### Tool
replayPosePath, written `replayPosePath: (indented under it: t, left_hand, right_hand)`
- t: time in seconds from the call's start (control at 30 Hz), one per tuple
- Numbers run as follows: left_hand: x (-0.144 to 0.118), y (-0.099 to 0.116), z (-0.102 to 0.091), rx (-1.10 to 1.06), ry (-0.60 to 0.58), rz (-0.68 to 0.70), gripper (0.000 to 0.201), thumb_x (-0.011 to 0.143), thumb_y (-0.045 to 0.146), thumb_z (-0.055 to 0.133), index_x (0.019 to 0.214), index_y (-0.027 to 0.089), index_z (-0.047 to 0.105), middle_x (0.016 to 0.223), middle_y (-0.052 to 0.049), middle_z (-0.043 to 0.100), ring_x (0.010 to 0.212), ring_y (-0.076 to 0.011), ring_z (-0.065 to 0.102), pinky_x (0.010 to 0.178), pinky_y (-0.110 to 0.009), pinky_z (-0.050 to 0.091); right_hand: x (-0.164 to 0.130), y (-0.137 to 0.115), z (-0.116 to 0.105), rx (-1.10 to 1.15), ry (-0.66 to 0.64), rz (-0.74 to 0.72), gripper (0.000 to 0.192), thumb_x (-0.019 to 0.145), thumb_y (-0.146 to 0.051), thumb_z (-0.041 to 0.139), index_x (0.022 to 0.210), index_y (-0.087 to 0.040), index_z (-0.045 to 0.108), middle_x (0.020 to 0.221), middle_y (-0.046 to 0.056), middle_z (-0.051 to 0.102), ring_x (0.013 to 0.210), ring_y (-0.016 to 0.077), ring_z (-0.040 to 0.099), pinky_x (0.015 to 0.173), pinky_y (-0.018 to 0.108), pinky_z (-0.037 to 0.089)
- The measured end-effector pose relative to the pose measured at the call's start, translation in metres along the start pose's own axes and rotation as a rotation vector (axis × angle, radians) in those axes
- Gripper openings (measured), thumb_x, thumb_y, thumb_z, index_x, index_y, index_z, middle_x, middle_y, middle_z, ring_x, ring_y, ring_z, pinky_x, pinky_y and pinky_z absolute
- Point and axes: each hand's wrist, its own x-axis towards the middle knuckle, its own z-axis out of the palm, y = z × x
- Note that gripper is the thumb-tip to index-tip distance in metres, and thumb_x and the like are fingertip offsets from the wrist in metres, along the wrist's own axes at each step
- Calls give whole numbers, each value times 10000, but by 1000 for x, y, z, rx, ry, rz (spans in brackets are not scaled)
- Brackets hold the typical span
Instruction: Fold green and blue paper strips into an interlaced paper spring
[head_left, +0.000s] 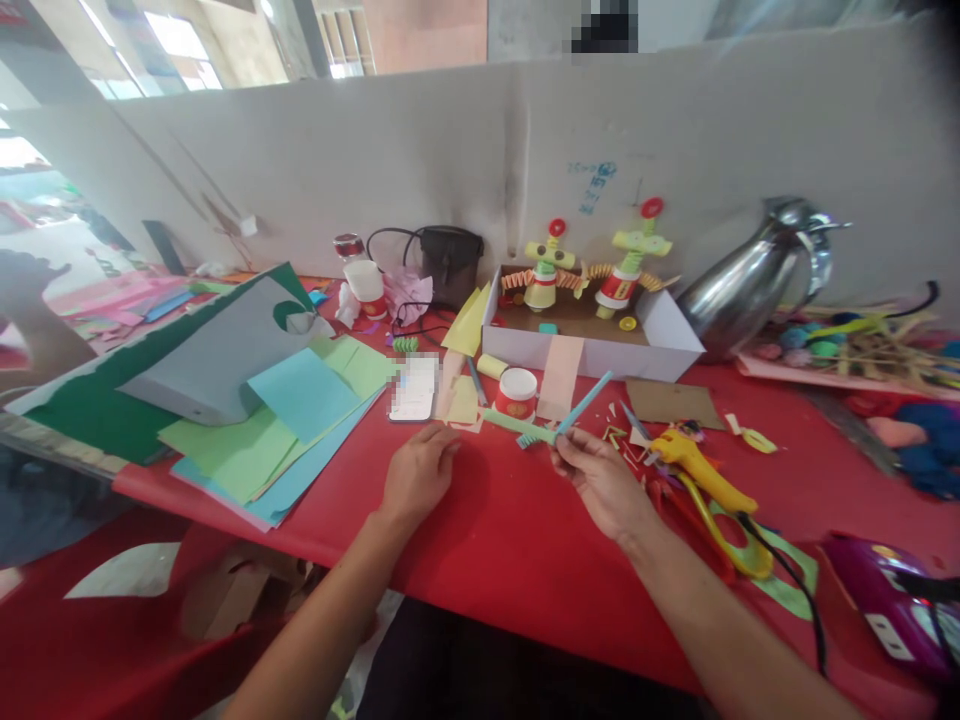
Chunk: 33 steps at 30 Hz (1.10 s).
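Observation:
My right hand (600, 485) pinches two paper strips where they meet in a small accordion fold (531, 438). The blue strip (589, 400) points up and away to the right, and the green strip (517, 424) reaches left. My left hand (421, 472) is over the red table with its fingers curled together; what they hold, if anything, is hidden. Just beyond it lie a phone (414, 388) and pale yellow paper pieces (461, 400). A red and white paper cup (517, 392) stands behind the green strip, close to a rolled yellow paper tube (493, 366).
Two paper-cup figures (541, 285) stand in a white box (592, 352). Right of my right hand lie a yellow glue gun (701, 470), scissors (724, 530) and a purple device (889, 600). A steel jug (742, 285) stands behind. Coloured sheets (300, 395) lie left; another person's arm (41, 320) shows far left.

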Motion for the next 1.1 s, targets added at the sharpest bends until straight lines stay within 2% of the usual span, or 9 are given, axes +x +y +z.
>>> replayPosePath:
  t: [0.17, 0.3, 0.43, 0.53, 0.6, 0.7, 0.77, 0.87, 1.1]
  left_hand:
    - [0, 18, 2, -286, -36, 110, 289, 925, 154, 458, 1035, 228, 715, 1011, -63, 748, 900, -191, 693, 774, -297, 540]
    - [24, 2, -5, 77, 124, -37, 308, 932, 246, 473, 1132, 215, 705, 1125, -107, 732, 1100, -322, 599, 928, -467, 467]
    - [58, -39, -14, 354, 84, -80, 503, 949, 370, 459, 1440, 267, 481, 1412, -128, 577, 1370, -417, 355, 1024, -621, 298]
    - [68, -51, -18, 420, 51, -28, 498, 949, 365, 470, 1434, 254, 488, 1255, -157, 680, 1337, -386, 417, 1060, -658, 196]
    - [65, -42, -19, 375, 106, -16, 446, 963, 379, 447, 1347, 199, 585, 1022, -172, 748, 1193, -359, 544, 1068, -646, 196]
    - [52, -7, -19, 28, 140, 15, 384, 975, 369, 423, 1108, 179, 729, 899, -137, 742, 965, -274, 629, 1013, -524, 352]
    - [46, 21, -13, -415, -33, 13, 351, 956, 369, 464, 1059, 190, 748, 878, -95, 740, 815, -206, 633, 846, -388, 470]
    - [43, 54, 3, -941, -389, -73, 363, 890, 394, 581, 1152, 188, 725, 859, -63, 729, 661, -146, 574, 630, -283, 458]
    - [45, 67, 32, -1475, -609, -315, 267, 762, 418, 765, 871, 175, 781, 748, -33, 664, 659, -103, 529, 650, -250, 404]
  right_hand:
    - [-2, 1, 2, -26, -43, 20, 268, 643, -415, 862, 725, -223, 694, 655, -28, 563, 630, 131, 450, 624, 285, 348]
    - [-1, 0, 2, -6, -25, 18, 276, 627, -415, 868, 717, -227, 687, 644, -30, 572, 617, 132, 456, 619, 290, 346]
    - [-1, 1, 2, -15, -28, 23, 281, 620, -411, 873, 712, -223, 686, 640, -30, 562, 610, 131, 449, 614, 293, 340]
    - [0, 1, 3, -14, -24, 32, 283, 621, -421, 873, 706, -222, 691, 638, -31, 554, 606, 125, 439, 610, 290, 334]
    - [-1, -1, 3, 5, -4, 36, 297, 605, -428, 885, 699, -222, 693, 634, -33, 555, 610, 121, 443, 615, 284, 338]
    - [-2, -3, 4, 37, 6, 46, 317, 574, -430, 904, 703, -221, 704, 645, -32, 560, 623, 117, 456, 621, 272, 354]
    - [-4, -4, 5, 49, -2, 61, 317, 567, -424, 911, 714, -221, 716, 666, -30, 563, 631, 115, 464, 618, 266, 364]
    - [-4, -3, 6, 57, -18, 67, 307, 586, -415, 908, 772, -235, 744, 706, -24, 586, 643, 115, 475, 615, 263, 377]
    - [-4, -2, 2, 125, -34, 33, 208, 703, -398, 845, 830, -259, 758, 721, -5, 650, 681, 141, 539, 646, 278, 427]
